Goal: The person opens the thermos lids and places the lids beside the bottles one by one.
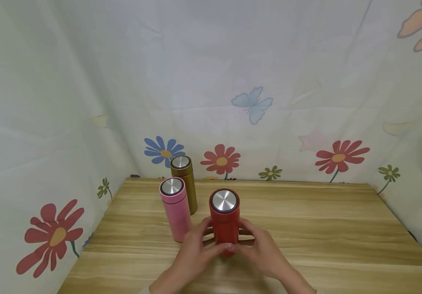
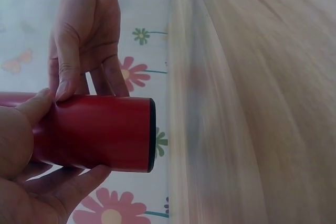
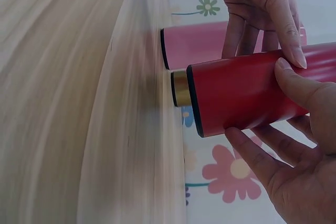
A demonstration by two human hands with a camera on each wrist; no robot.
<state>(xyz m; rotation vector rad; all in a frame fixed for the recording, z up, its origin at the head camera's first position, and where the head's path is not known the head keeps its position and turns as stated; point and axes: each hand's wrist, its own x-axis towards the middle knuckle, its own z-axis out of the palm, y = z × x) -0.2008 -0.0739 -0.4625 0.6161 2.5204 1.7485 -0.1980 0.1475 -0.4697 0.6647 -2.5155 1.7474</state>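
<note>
A red thermos bottle [image 1: 225, 228] with a shiny steel lid top stands upright between both hands, near the middle of the table. My left hand [image 1: 192, 249] holds its left side and my right hand [image 1: 266, 249] its right side, thumbs meeting at the front. Both wrist views show the black-rimmed base of the red bottle [image 2: 100, 132] slightly off the tabletop. Left of it stands a pink thermos bottle [image 1: 177, 216], close to my left hand's fingers. Behind the pink one is a gold thermos bottle [image 1: 189, 183], partly hidden.
The wood-grain table [image 1: 325, 228] reaches back to a pale cloth [image 1: 203, 81] printed with flowers and a butterfly. That cloth also hangs along the left and right sides.
</note>
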